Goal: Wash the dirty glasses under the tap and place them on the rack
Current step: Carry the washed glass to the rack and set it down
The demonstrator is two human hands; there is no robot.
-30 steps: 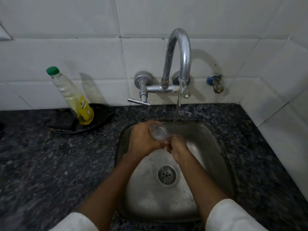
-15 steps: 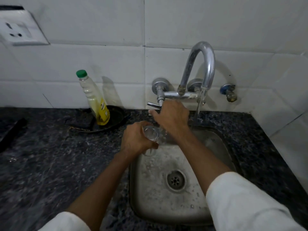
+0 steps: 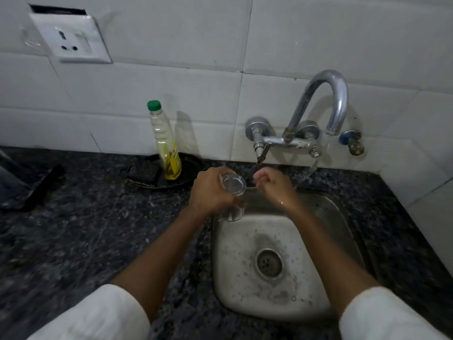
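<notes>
My left hand grips a clear glass upright over the back left corner of the steel sink. My right hand hovers over the sink's back edge with loosely curled fingers and holds nothing. Its fingertips are just below the tap's lever handle, which points downward. The curved chrome tap stands on the wall to the right of the glass. A faint thin stream seems to fall from its spout. No rack is in view.
A yellow soap bottle with a green cap stands in a black pan on the dark granite counter. A dark object lies far left. A wall socket and a blue valve are on the tiles.
My right hand left the glass, reached up to the tap's lever, turned it from sideways to downward, then drew back. The water stream thinned. The view shifted left.
</notes>
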